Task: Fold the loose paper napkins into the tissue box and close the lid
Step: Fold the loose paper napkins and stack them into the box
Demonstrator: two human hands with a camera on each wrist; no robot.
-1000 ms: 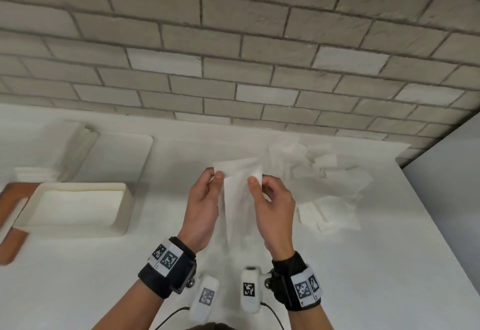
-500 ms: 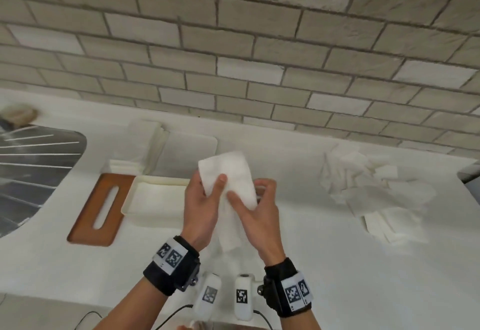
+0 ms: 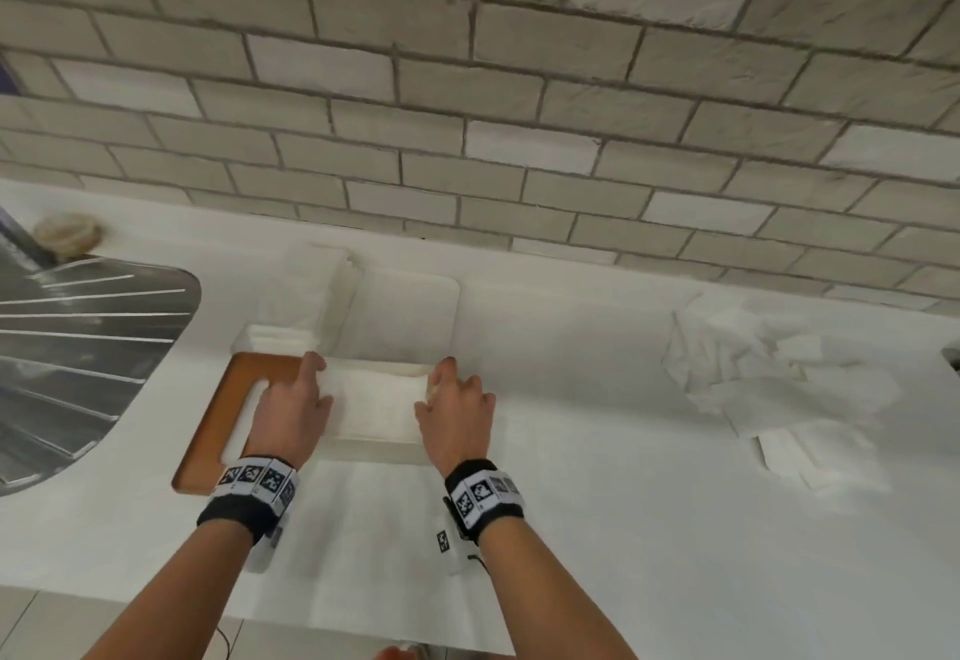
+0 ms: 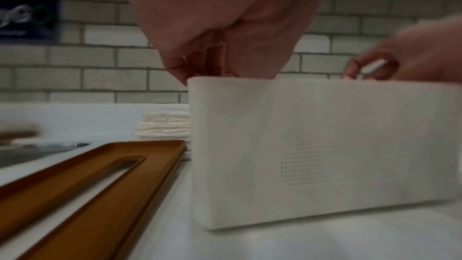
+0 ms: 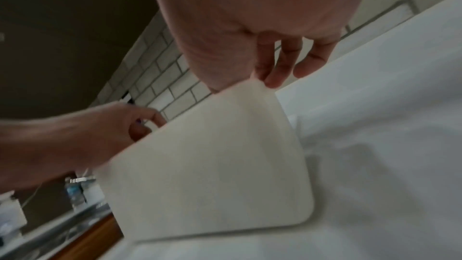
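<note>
Head: one tissue box [image 3: 374, 446], open; two hands inside pressing one napkin [image 3: 376, 404] flat. Left hand [image 3: 291, 412], right hand [image 3: 457, 412]: fingers hidden, grip unclear. One brown lid [image 3: 208, 430] left of box, loose pile [image 3: 753, 378] well right.
Left wrist: blurred; fingertips behind box wall [image 4: 312, 145].
Right wrist: same, two fingers [image 5: 277, 62] outside rim.

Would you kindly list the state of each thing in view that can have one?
tissue box: open, lid off, folded napkin inside.
lid: off, flat on the counter left of the box.
left hand: fingers reaching into the box's left end.
right hand: fingers at the box's right end.
loose napkins: heaped, unfolded, right of the box.
</note>
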